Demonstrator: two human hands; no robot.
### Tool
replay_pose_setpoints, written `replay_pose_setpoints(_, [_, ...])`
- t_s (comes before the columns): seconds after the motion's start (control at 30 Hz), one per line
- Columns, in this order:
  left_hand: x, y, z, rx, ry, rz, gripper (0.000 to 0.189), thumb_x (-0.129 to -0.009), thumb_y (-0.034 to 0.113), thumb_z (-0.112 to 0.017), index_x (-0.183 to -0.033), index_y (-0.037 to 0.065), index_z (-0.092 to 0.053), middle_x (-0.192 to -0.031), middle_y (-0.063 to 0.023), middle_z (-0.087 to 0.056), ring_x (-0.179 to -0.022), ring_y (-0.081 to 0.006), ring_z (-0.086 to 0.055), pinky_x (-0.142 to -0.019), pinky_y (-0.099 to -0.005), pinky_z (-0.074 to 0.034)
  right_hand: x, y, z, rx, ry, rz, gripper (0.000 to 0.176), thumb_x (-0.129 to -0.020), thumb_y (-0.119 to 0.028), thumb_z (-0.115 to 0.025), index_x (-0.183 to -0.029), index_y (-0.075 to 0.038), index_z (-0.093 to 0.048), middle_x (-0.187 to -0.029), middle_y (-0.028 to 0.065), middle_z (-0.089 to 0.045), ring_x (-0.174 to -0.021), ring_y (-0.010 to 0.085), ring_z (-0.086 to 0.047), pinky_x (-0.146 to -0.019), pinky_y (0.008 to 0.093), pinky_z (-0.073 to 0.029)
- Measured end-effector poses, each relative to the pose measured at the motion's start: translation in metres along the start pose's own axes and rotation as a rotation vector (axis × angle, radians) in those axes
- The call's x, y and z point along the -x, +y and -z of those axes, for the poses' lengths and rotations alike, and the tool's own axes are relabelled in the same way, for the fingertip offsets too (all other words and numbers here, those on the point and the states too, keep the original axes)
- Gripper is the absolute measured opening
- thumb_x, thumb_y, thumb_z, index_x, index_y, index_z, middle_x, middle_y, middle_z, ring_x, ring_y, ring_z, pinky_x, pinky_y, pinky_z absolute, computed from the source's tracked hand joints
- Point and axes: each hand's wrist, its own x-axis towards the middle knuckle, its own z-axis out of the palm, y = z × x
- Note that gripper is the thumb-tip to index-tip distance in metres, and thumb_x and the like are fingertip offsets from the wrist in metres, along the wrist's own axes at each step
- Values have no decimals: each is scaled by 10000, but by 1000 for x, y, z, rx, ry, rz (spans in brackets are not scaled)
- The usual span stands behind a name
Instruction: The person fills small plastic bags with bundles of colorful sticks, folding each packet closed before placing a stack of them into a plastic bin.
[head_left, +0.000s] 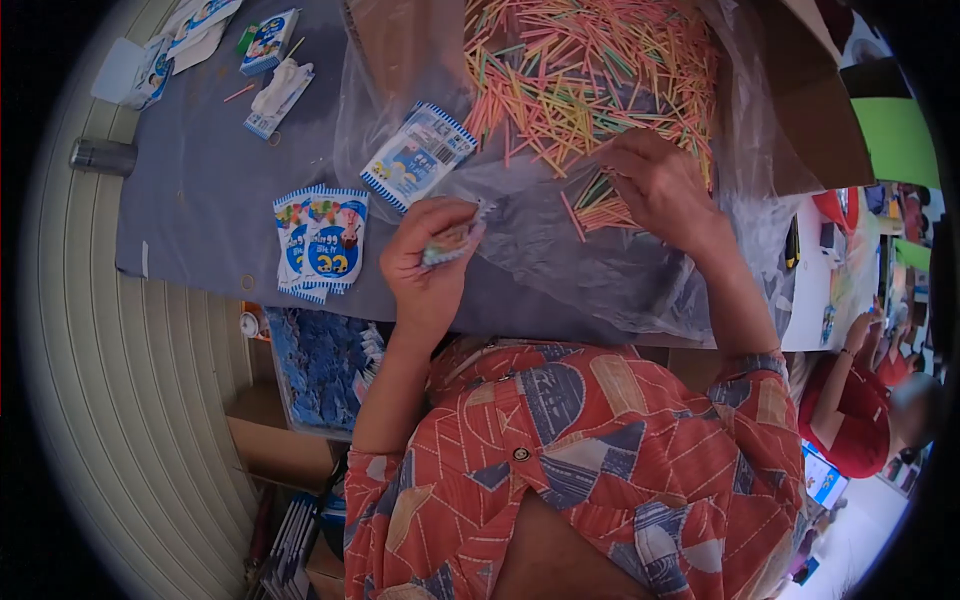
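Note:
My left hand [430,265] is closed around a small bundle of coloured sticks [447,246], seen end-on; whether a wrapper encloses it I cannot make out. My right hand [665,190] is at the near edge of a large heap of thin pink, yellow and green sticks [590,80], its fingers curled together with the tips partly hidden. Below those fingers lies a group of roughly aligned sticks [605,212] on clear plastic sheeting [560,270]. Just beyond my left hand sits a blue-and-white printed packet [420,155].
Several more packets [335,240] lie stacked on the grey tabletop [200,220] at left. Small boxes [268,42] stand at far left. A cardboard box flap [800,110] borders the heap. Under the table edge is a bin of blue wrappers [315,365]. Another person [850,410] is at far right.

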Motion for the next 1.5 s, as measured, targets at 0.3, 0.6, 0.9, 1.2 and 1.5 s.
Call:
replay_pose_setpoints(0.3, [-23,6,-16,-207,-203,-102,247,-754,-109,-717,-981,-18,-683,-997,-102,-669,-922,-186,-644,-805,-279,-502,-20,30,-13,375,-248,2,129,-743,-12,-601,-858,-20,-660,-937,133,-629,-889,303,-654,-740,408,-542])
replay_pose_setpoints(0.6, [-25,9,-33,-305,-252,-224,334,-657,-39,-771,-982,9,-709,-967,-108,-671,-883,-235,-653,-767,-309,-522,-7,50,-17,393,-149,49,210,-747,-31,-599,-935,-74,-683,-863,95,-650,-827,289,-662,-726,397,-537])
replay_pose_setpoints(0.9, [-17,3,-34,-251,-258,-179,328,-653,-38,-759,-975,-6,-705,-958,-115,-684,-897,-244,-649,-787,-318,-514,7,46,-3,333,22,-48,513,-725,1,-586,-1198,-183,-662,-932,99,-688,-839,283,-673,-687,393,-557])
replay_pose_setpoints(1.2, [-11,6,-31,-195,-243,-198,293,-679,-109,-718,-960,-27,-698,-974,-131,-688,-910,-242,-657,-805,-314,-512,21,41,-7,400,1,45,350,-751,-37,-626,-1080,-141,-687,-885,72,-663,-752,252,-681,-577,366,-530])
replay_pose_setpoints(1.5, [-4,0,-21,-206,-253,-131,390,-601,-107,-663,-980,-21,-694,-963,-140,-677,-883,-267,-652,-790,-332,-510,12,-34,40,-441,227,124,238,-705,20,-694,-930,-50,-722,-900,125,-708,-830,265,-715,-682,325,-564])
